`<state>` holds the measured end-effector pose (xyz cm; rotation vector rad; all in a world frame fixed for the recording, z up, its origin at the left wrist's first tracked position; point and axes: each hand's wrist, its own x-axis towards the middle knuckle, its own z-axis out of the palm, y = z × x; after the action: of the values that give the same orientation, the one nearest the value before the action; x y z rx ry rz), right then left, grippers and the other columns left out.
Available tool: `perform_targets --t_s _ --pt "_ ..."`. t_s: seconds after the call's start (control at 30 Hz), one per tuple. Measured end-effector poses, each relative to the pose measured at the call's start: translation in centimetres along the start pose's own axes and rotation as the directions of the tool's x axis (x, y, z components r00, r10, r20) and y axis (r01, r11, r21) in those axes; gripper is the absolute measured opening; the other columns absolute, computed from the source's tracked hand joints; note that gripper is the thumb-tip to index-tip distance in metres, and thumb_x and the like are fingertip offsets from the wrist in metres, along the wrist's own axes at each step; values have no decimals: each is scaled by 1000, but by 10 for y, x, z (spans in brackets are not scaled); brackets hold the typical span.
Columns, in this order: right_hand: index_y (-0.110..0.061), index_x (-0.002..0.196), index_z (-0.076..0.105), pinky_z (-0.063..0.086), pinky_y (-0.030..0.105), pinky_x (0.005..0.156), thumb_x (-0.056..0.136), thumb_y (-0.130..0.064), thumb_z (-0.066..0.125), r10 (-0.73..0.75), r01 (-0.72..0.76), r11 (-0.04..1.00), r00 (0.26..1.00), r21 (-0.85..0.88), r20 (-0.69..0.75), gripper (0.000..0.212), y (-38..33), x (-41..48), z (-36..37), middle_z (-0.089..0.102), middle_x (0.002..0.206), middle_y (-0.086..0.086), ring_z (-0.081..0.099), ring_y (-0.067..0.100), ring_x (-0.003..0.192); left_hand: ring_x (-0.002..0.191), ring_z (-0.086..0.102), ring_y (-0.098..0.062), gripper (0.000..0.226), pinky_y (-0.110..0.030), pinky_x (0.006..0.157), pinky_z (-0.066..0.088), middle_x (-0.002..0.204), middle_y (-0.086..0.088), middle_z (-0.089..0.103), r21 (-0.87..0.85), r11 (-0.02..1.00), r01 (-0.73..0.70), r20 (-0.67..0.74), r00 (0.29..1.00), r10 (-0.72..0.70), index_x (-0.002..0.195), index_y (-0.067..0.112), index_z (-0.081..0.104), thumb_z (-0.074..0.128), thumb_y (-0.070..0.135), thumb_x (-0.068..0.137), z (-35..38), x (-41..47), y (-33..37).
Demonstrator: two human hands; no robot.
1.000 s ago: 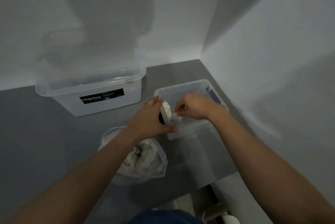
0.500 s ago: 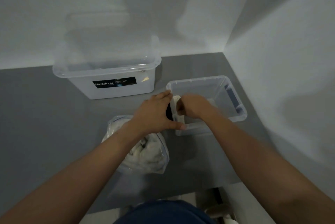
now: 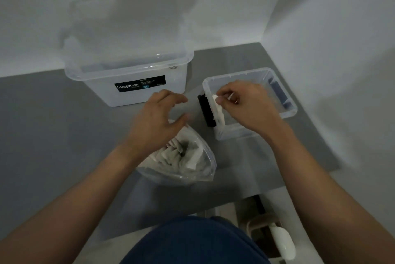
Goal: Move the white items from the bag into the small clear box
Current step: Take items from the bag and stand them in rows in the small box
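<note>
Surface: grey table (image 3: pixel 53 135) in a white-walled corner.
Right hand (image 3: pixel 245 107): pinches a white item (image 3: pixel 219 111) inside the small clear box (image 3: pixel 256 133).
Left hand (image 3: pixel 158 118): loosely spread, holding nothing, above the bag (image 3: pixel 183 163).

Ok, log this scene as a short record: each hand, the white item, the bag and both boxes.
left hand: open, holding nothing, above the bag
right hand: pinches the white item's top
white item: inside the small clear box, along its left wall
small clear box: on grey table, black clip on left end
bag: clear plastic, open, more white items inside
Megabox box: large, clear, behind the bag
</note>
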<state>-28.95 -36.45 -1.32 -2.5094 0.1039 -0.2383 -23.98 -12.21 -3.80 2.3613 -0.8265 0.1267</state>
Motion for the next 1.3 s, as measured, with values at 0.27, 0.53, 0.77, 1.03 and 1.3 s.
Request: perform_targets --t_s 0.27,0.53,0.77,1.03,1.3 --pt "-22 103 79 44 4 73 96 -19 65 -33 -3 994 947 110 319 17 -78 -63 77 75 95 -13 65 0 83 88 57 -25 13 -38 68 50 94 0 68 197 977 -87 109 992 66 92 19 74 76 30 86 -2 -59 -58" --pt "-18 108 72 53 36 74 90 -21 57 316 -138 840 911 -525 265 24 -67 -80 147 72 103 11 70 34 97 114 50 -23 51 -36 92 39 120 5 62 453 856 -249 494 869 -9 122 27 63 68 58 82 2 -68 -82" --pt "-28 103 75 56 36 77 83 -56 70 360 -249 886 901 -391 241 35 -84 -79 159 74 93 1 68 24 90 107 50 -23 51 -32 80 36 115 4 61 341 894 -289 494 865 91 121 25 65 69 57 82 -2 -61 -87" --pt "-23 98 70 48 33 69 85 -41 65 394 -277 831 906 -482 157 23 -89 -83 175 73 95 3 69 26 87 109 54 -26 41 -38 87 45 112 0 63 249 879 -407 503 830 243 121 24 66 75 28 82 4 -66 -79" --pt "-20 95 72 55 35 65 92 -32 60 321 -266 873 944 -409 73 17 -92 -90 171 72 85 3 69 26 78 112 58 -28 49 -44 93 49 115 -4 64 107 955 -277 528 830 181 122 19 63 65 40 78 10 -57 -82"
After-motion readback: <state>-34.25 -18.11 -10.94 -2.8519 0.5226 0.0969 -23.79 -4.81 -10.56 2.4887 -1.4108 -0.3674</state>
